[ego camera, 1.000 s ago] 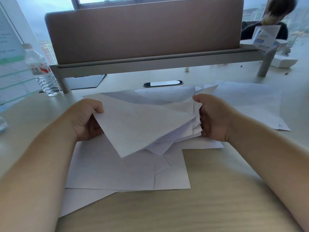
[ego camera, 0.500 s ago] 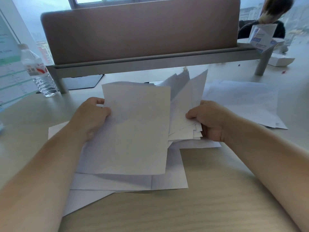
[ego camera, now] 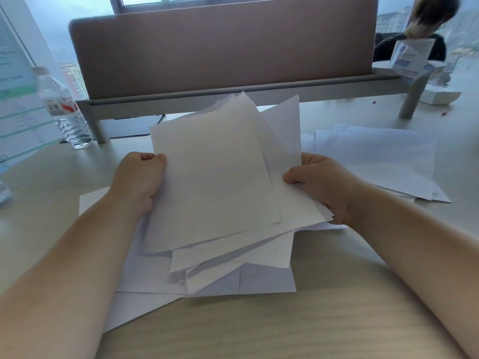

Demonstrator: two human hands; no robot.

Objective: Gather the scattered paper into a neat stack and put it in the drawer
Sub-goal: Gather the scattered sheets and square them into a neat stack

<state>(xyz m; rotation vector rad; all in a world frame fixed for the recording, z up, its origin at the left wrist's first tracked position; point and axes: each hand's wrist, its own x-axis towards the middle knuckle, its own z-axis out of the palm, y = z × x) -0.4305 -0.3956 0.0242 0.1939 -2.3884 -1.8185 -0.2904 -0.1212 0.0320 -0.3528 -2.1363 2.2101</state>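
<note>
Both hands up at desk level, gripping one loose bundle of paper [ego camera: 215, 182]. Left hand [ego camera: 137, 182] curled round the bundle's left edge, thumb on the front sheet. Right hand [ego camera: 324, 185] pinching the right edge, fingers tucked behind. Plain white sheets, thin and matte, all rectangles but fanned out badly: corners poking up at the top, lower edges stepped and skewed, nothing squared.

Bundle tilted up toward the camera, bottom edges hanging just over more sheets lying flat [ego camera: 267, 281] on the desk [ego camera: 285, 327]. Those overlapping at odd angles too, one corner sticking out lower left. Second loose pile [ego camera: 375, 159] flat on the right, apart from the held bundle, just beyond the right hand.

Desk surface pale wood grain, smooth. Bare strip along the near edge in front of the papers. Behind the bundle, a fabric-looking brownish divider panel [ego camera: 220, 50] on a grey metal rail with legs, closing off the far side. Clear ribbed plastic water bottle [ego camera: 64, 110] standing at the left by the rail leg, well clear of the left hand. No drawer anywhere in view.
</note>
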